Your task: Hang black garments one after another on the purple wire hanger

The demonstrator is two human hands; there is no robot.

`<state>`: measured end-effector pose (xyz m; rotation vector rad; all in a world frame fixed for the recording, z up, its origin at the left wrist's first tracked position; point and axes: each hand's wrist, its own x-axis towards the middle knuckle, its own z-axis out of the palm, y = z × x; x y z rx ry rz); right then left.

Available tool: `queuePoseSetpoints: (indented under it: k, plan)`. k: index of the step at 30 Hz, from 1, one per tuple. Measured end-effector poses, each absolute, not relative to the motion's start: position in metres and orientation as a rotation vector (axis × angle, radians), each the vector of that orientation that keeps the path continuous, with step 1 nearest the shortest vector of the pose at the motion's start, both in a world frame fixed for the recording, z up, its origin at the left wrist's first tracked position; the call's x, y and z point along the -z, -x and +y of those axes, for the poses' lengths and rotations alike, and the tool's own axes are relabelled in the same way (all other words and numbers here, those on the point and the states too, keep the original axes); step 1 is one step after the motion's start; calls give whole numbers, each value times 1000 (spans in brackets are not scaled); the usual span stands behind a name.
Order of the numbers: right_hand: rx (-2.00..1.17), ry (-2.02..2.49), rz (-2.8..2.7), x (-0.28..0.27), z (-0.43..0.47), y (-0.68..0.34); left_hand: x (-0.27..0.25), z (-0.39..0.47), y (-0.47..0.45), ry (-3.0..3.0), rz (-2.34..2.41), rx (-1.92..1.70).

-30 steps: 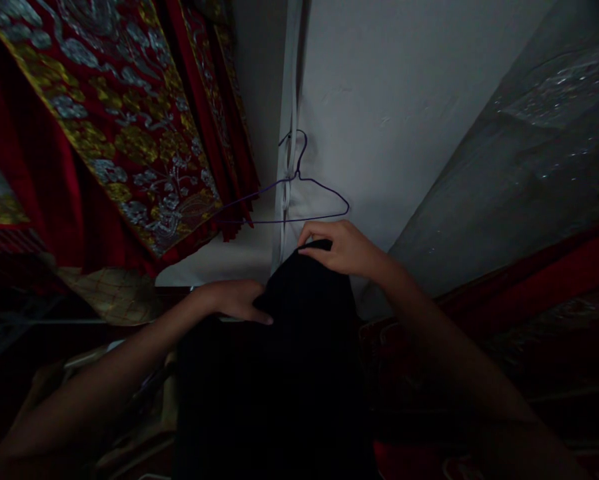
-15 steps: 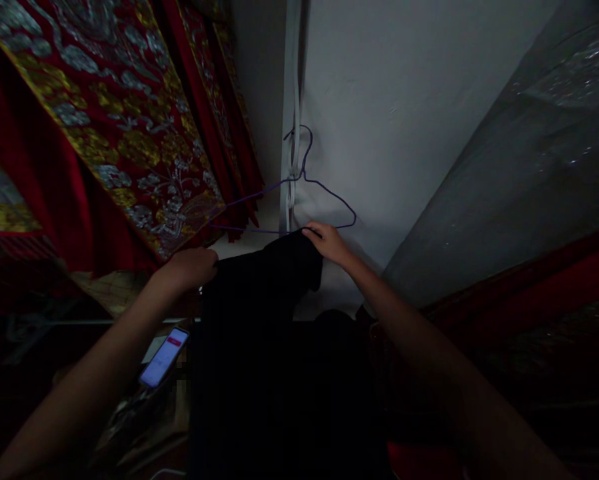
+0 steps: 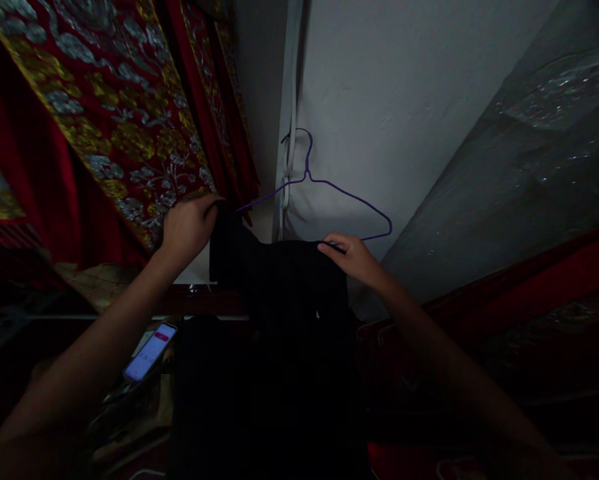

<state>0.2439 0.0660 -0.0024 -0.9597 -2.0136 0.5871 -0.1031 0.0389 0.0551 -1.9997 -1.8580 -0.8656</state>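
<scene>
A black garment [image 3: 284, 273] is stretched between my two hands; its exact kind is lost in the dark. My left hand [image 3: 188, 225] is closed on its upper left corner, raised beside the left end of a purple wire hanger [image 3: 349, 191]. My right hand [image 3: 352, 257] pinches the garment's upper edge, just below the hanger's right arm. The hanger hangs by its hook from a pale strap or cord [image 3: 292, 87] in front of the wall. Its left end and most of its bottom bar are hidden behind the cloth and my left hand.
Red cloth with gold and silver embroidery [image 3: 129, 140] hangs at the left. A lit phone [image 3: 150, 352] lies below my left forearm. At the right, a clear plastic sheet [image 3: 519, 153] slopes against the white wall [image 3: 404, 67]. The lower area is very dark.
My left hand has risen, lifting the garment's left corner to the hanger's left end. My right hand has shifted slightly right and down. The hanger has turned, its right end now farther right.
</scene>
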Motion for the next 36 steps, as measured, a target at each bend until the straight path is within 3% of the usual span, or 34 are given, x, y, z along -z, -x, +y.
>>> queuePoseSetpoints:
  k: [11,19,27,36]
  plan:
    - [-606,912,-2018,3,28,-204,-56,51,100,2112,-1590,1228]
    - [-723,966,-2194,-22,12,-234,-49,55,93,2246,-1520,1144]
    - [-365,1079,-1700,-40,34,-301,-48,53,94,2265,-1487,1114]
    - [-818,1045,-1489,-57,68,-336,-46,61,107,2216,-1485,1188]
